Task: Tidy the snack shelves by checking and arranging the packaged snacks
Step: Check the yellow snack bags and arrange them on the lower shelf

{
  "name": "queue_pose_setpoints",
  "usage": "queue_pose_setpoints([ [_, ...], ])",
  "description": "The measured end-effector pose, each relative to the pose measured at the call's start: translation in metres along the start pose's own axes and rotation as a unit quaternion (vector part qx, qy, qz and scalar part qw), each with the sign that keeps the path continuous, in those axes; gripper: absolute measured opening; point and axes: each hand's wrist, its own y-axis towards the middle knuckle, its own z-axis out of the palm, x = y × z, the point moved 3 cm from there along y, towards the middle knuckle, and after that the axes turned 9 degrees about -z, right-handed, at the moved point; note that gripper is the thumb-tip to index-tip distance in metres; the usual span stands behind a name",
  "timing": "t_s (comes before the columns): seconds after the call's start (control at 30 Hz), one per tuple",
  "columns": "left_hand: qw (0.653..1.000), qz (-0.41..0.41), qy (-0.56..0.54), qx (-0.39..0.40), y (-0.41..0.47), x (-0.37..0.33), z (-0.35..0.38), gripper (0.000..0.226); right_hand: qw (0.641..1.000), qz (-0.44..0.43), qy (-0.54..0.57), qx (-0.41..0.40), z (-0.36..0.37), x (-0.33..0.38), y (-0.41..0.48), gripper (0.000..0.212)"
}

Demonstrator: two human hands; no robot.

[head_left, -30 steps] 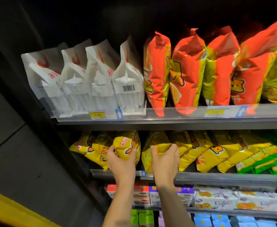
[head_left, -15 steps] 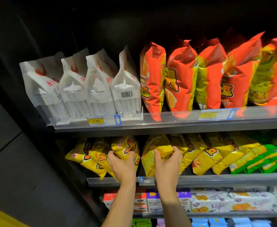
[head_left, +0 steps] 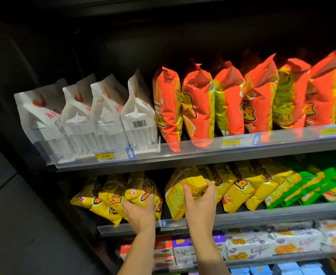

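Grasping: left hand (head_left: 139, 212) curls round left yellow bag (head_left: 141, 192); right hand (head_left: 200, 203) clamps right yellow bag (head_left: 176, 195). Location: middle shelf (head_left: 262, 216), toward its left end. Dark gap between the bags (long axes tilted); closing it probably means sliding right yellow bag leftward.

Single head view, close up, facing the snack shelves (head_left: 193, 157)

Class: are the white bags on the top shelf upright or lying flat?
Upright, leaning slightly: the white bags stand side by side, sealed tops pointing up.
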Motion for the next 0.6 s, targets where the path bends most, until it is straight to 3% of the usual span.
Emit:
queue_pose_setpoints([
  [0.27, 0.999, -0.022, -0.023, 0.013, -0.003, -0.003, -0.008, 0.084, 1.0, 0.008, 0.019, 0.021, -0.019, 0.0, 0.001, 0.061],
  [0.4, 0.999, -0.026, -0.026, 0.008, -0.027, -0.004, -0.017, 0.096, 0.998, 0.001, 0.045, 0.036, -0.039, -0.002, 0.006, 0.058],
  [0.6, 0.995, 0.089, -0.002, 0.045, -0.1, -0.017, -0.029, 0.086, 0.989, 0.011, 0.093, 0.118, -0.087, -0.009, 0.016, 0.058],
])
